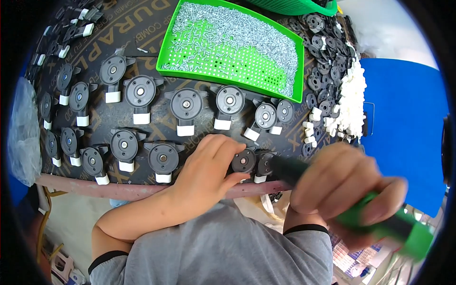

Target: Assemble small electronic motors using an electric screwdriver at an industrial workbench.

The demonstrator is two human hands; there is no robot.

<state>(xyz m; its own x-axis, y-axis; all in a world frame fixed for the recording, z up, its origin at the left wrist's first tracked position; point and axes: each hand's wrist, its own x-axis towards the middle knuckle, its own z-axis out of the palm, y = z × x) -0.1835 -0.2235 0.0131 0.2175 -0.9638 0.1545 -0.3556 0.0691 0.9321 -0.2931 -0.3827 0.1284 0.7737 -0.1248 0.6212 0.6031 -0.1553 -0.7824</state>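
Note:
My left hand [206,166] reaches over the front of the table, its thumb and fingers closed around a black round plastic part [243,161]. A second black part [266,163] with a white foot stands just to the right of it. My right hand [349,185], blurred by motion, is wrapped round a green and black power screwdriver [370,213]. The tool's dark nose [289,170] points left toward that second part; its tip is too blurred to make out. More such black parts with white feet, like this one [163,159], stand in two rows to the left and behind.
A green perforated tray [228,78] of small silver screws lies at the back. Loose black discs [325,69] and a heap of white caps [349,104] cover the right side. A plastic bag [23,128] hangs at the left edge. Blue panel [403,123] at right.

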